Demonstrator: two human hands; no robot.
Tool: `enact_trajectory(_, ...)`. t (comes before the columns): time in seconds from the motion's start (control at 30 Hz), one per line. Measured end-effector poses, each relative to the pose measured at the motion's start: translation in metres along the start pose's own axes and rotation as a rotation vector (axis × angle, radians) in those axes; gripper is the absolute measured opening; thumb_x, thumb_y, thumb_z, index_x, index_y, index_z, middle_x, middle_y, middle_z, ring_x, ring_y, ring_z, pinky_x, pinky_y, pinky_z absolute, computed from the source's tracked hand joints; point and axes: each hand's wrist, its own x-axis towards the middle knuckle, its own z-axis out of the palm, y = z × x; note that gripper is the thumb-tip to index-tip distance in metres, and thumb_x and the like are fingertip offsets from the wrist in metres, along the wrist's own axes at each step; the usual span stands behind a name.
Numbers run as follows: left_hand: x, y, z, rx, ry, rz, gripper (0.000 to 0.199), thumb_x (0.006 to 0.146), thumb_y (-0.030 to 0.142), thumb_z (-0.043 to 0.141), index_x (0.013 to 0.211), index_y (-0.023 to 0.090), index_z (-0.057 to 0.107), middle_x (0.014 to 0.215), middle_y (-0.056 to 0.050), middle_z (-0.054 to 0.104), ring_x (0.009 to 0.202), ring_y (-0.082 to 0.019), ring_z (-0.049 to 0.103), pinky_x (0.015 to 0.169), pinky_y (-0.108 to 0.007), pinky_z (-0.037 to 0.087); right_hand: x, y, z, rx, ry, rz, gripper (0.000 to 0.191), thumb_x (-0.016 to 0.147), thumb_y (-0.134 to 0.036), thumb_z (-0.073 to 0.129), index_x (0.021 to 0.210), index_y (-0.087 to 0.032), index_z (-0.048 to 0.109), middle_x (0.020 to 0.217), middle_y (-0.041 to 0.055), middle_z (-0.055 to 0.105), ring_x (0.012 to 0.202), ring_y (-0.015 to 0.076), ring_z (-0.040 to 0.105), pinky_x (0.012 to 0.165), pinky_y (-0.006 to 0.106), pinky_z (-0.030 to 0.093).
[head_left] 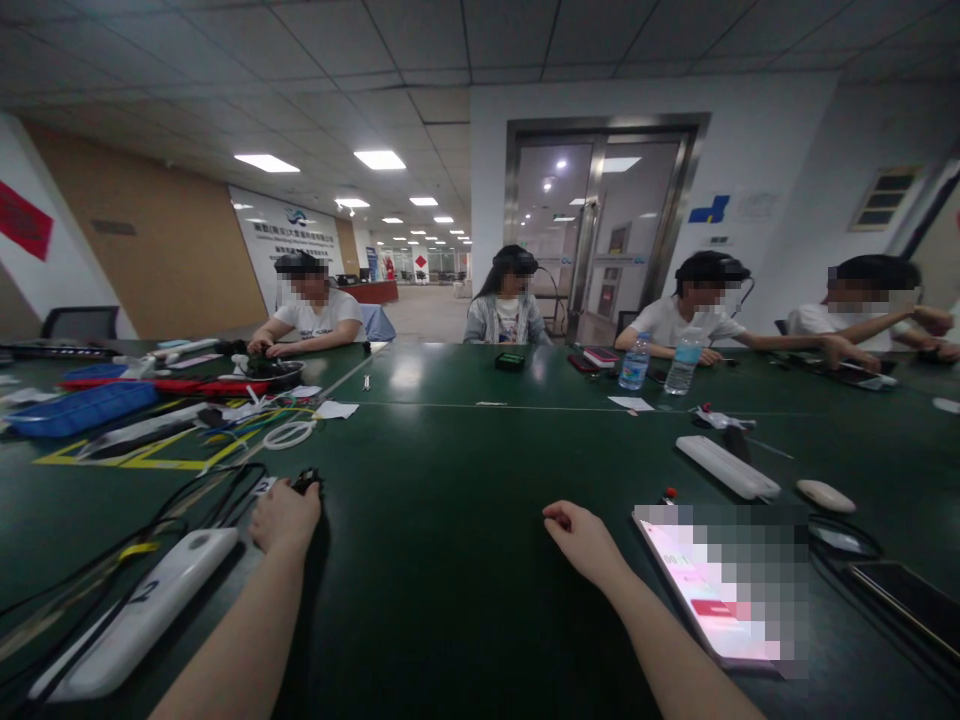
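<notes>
My left hand (286, 515) is closed round a small black object (306, 482) at the left of the green table (450, 480). Black cables and a white device marked 2 (142, 610) lie beside that wrist. On the right, my right hand (577, 535) rests on the tabletop with its fingers curled in, and nothing shows in them. Just right of it lies a lit phone (701, 590), partly blurred out, with a small red-topped item (668, 495) at its upper edge.
Blue tray (86, 408), tools and a coiled white cable (289, 434) lie at left. A white case (726, 466), a mouse (825, 495) and a dark phone (907, 605) are at right. Bottles (682, 362) stand farther back. Several people sit across the table.
</notes>
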Motion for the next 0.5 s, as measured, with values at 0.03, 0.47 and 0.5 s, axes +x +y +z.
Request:
enact_trajectory(0.03, 0.0007, -0.0002, 0.0002, 0.011, -0.008, -0.003, 0.058, 0.080, 0.046, 0.045, 0.126, 0.012, 0.049, 0.125, -0.022, 0.050, 0.116, -0.036, 0.047, 0.090, -0.045, 0.039, 0.0000, -0.0005, 0.0001, -0.006, 0.006, -0.005, 0.027, 0.085, -0.027, 0.047, 0.106, -0.018, 0.061, 0.100, 0.0060, 0.065, 0.092, 0.0184, 0.061, 0.079, 0.030, 0.047)
enact_trajectory(0.47, 0.0015, -0.0021, 0.0000, -0.039, 0.005, -0.009, 0.059, 0.077, 0.044, 0.048, 0.123, 0.008, 0.049, 0.124, -0.025, 0.048, 0.116, -0.039, 0.044, 0.090, -0.048, 0.038, -0.0020, -0.0038, -0.0016, 0.006, -0.006, 0.013, 0.026, 0.086, -0.026, 0.048, 0.107, -0.018, 0.060, 0.103, 0.0058, 0.065, 0.096, 0.0180, 0.061, 0.081, 0.029, 0.047)
enact_trajectory(0.5, 0.0008, -0.0019, -0.0004, -0.059, -0.007, -0.001, 0.060, 0.077, 0.043, 0.047, 0.124, 0.004, 0.048, 0.126, -0.028, 0.046, 0.118, -0.041, 0.042, 0.091, -0.050, 0.036, -0.0016, -0.0034, -0.0014, 0.011, -0.009, 0.017, 0.027, 0.086, -0.026, 0.048, 0.108, -0.018, 0.060, 0.103, 0.0058, 0.064, 0.096, 0.0183, 0.060, 0.081, 0.029, 0.047)
